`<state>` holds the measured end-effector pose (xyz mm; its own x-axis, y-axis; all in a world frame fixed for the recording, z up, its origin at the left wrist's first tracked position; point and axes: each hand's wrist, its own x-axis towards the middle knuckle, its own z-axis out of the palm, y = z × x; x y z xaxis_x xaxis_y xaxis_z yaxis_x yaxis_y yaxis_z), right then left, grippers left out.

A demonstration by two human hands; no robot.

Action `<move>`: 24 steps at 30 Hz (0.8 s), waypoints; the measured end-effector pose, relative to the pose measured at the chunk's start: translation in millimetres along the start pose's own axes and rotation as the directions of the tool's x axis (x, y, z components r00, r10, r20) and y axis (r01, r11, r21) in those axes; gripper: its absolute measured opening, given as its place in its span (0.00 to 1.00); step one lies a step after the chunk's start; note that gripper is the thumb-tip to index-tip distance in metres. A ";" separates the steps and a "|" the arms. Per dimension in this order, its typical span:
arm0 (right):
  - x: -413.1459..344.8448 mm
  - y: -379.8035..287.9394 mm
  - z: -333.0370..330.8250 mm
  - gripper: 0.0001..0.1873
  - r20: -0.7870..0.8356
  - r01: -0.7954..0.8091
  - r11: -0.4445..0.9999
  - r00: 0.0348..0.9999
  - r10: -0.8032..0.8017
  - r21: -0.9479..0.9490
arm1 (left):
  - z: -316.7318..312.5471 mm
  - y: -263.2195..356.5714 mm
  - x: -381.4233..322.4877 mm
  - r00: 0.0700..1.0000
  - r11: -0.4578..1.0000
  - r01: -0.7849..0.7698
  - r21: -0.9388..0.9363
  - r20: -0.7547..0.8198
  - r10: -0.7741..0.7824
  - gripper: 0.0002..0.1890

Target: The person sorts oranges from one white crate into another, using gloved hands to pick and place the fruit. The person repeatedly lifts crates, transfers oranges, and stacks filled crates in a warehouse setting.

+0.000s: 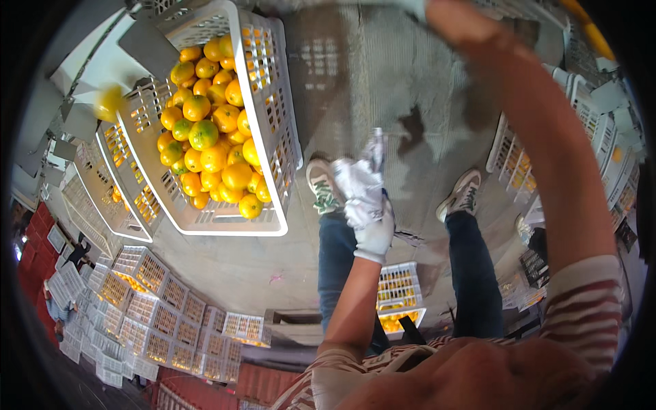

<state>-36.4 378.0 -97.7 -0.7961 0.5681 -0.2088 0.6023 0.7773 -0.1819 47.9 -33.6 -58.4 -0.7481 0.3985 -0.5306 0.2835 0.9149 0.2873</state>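
Observation:
My left hand (373, 230), in a white knit glove, is held in front of my legs. Its fingers are closed around a crumpled whitish bundle (357, 182), either cloth or plastic. My right arm (553, 128) reaches up to the top edge, where only a sliver of my gloved right hand (417, 6) shows; whether it grips anything is hidden. To the left of my left hand stands a white slatted plastic crate (274, 102), heaped with oranges (212, 138), some tinged green. A blurred yellow fruit (108, 102) is just outside the crate's far-left side.
More white crates (120, 189) line the left beside pale metal panels (87, 56). Stacked fruit crates (154, 318) fill the lower left, near a person (61, 307) holding a crate. Other crates stand at right (517, 159) and behind my legs (400, 287). My shoes (464, 192) rest on concrete.

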 end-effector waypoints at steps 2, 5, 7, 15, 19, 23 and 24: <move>-29.3 -11.9 -2.6 0.24 -0.193 0.191 0.966 0.955 -0.223 -0.175 | -6.7 -4.0 14.0 0.991 0.991 0.091 -0.102 -0.090 -0.100 0.31; -86.4 -23.7 -7.4 0.24 -0.041 -0.063 0.994 0.997 0.059 -0.088 | -22.3 -13.4 42.2 0.948 0.887 -0.010 -0.462 -0.286 -0.138 0.19; -130.3 -22.1 -10.2 0.23 0.237 -0.116 0.993 0.964 0.119 -0.026 | -26.0 -13.7 54.1 0.913 0.739 -0.125 -0.662 -0.368 -0.175 0.16; -232.5 -29.6 24.0 0.23 0.294 -0.164 0.963 0.951 0.097 0.212 | -49.3 -3.5 69.8 0.979 0.380 0.171 -0.909 0.114 -0.167 0.17; -230.6 -18.5 19.1 0.22 0.249 -0.098 0.976 0.967 0.048 0.193 | -75.3 3.0 82.1 0.955 -0.076 0.208 -0.975 0.220 -0.198 0.12; -216.3 -3.2 8.8 0.24 0.315 -0.108 0.981 0.948 0.053 0.160 | -89.5 10.5 95.3 0.988 -0.537 0.095 -0.838 0.145 -0.051 0.10; -212.4 2.8 6.6 0.25 0.337 -0.116 0.985 0.939 0.068 0.127 | -91.3 11.2 98.5 0.990 -0.554 0.073 -0.830 0.128 -0.062 0.08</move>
<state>134.8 257.8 -60.2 -0.6870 0.4950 -0.5320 0.6935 0.6652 -0.2766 -77.4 9.9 -34.7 -0.6810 0.3457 -0.6455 -0.7092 -0.5309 0.4639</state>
